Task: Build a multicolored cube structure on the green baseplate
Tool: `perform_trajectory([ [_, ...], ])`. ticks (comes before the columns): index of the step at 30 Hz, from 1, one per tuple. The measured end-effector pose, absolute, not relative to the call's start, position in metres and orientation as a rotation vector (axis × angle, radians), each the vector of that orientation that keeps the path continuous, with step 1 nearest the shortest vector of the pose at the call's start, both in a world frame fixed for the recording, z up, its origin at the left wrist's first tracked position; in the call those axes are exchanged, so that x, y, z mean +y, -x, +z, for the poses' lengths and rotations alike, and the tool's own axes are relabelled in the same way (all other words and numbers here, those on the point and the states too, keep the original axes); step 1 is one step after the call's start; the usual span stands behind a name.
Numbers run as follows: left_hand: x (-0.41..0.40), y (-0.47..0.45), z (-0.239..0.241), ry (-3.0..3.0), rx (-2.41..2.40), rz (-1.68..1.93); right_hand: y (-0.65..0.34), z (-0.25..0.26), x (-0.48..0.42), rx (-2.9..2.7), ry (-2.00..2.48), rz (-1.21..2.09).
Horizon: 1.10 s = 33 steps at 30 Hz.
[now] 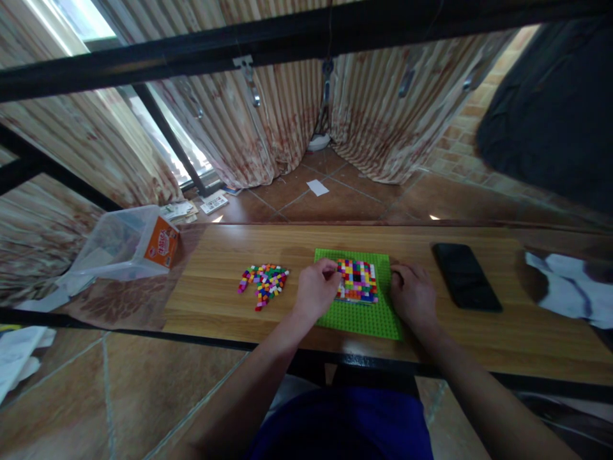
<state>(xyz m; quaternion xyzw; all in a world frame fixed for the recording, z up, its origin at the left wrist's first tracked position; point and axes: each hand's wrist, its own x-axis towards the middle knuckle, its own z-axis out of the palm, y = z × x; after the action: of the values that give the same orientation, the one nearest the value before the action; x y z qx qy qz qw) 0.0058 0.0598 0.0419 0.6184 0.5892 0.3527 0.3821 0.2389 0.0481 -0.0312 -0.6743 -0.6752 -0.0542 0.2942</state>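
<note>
A green baseplate (368, 316) lies on the wooden table (205, 300), with a block of small multicoloured bricks (358, 280) pressed onto its upper middle. My left hand (317, 291) is at the left edge of that block, fingers pinched together at the top-left corner bricks; what they pinch is too small to name. My right hand (412, 295) rests curled on the plate's right edge, fingers closed against it. A loose heap of small coloured bricks (264, 282) lies on the table left of the plate.
A black phone (467, 276) lies flat right of the plate. A clear plastic tub with an orange label (127, 244) sits at the table's left end. White cloth or paper (569, 287) lies at the far right. A black metal bar (287, 38) crosses overhead.
</note>
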Motion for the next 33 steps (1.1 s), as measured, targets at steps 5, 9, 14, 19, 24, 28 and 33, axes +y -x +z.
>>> perform_trajectory([
  [5,0.063,-0.006,0.038,-1.522,1.463,0.927,-0.24,-0.033,0.048,-1.784,1.797,-0.134],
  [9,0.064,-0.007,0.042,-1.47,1.479,0.917,-0.24,-0.033,0.048,-1.793,1.801,-0.139],
  [14,0.064,-0.008,0.044,-1.404,1.494,0.903,-0.241,-0.035,0.049,-1.809,1.802,-0.147],
  [19,0.065,-0.011,0.036,-1.29,1.493,0.942,-0.243,-0.036,0.049,-1.838,1.781,-0.187],
  [24,0.065,-0.013,0.034,-1.267,1.491,0.969,-0.243,-0.035,0.049,-1.881,1.79,-0.218],
  [28,0.065,-0.014,0.035,-1.315,1.513,0.984,-0.243,-0.035,0.049,-1.87,1.796,-0.221],
  [33,0.063,-0.015,0.03,-1.311,1.477,1.016,-0.243,-0.036,0.049,-1.872,1.791,-0.222],
])
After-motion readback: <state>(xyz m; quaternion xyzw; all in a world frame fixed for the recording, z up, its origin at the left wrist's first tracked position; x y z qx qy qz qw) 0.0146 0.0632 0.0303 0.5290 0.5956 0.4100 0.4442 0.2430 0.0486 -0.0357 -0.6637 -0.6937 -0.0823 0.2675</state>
